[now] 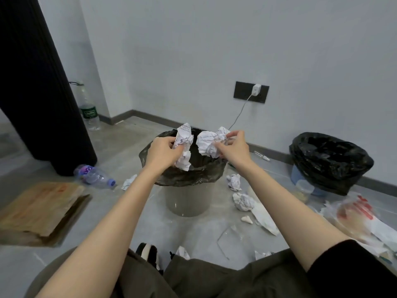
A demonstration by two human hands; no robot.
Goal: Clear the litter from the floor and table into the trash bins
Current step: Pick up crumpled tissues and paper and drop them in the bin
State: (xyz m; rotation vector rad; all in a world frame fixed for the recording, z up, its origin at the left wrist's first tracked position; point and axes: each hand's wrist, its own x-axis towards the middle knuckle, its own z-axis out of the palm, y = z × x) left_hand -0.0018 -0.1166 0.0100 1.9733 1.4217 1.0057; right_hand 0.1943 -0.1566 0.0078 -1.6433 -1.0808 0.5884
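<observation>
Head view shows, at the far left, a brown paper bag (pixel 40 209) lying flat on the floor (pixel 120 147), and behind it a clear bottle (pixel 89 108) standing beside the dark curtain (pixel 32 82). A second bottle (pixel 94 176) lies on its side, near a small paper scrap (pixel 129 182). The left hand (pixel 163 150) grips a crumpled paper (pixel 183 145) with curled fingers, over the open mouth of the grey bin (pixel 187 196), which is lined with a dark bag. The right hand (pixel 233 148) pinches another crumpled sheet (pixel 209 143) over the same bin; the two pieces are near each other but apart. Right of this bin, a paper ball (pixel 234 182) and a lower paper ball (pixel 243 201) rest on the floor. Further right a blue bin (pixel 297 176) with a black liner stands against the wall, and a plastic bag with red print (pixel 354 214) lies in front of it
</observation>
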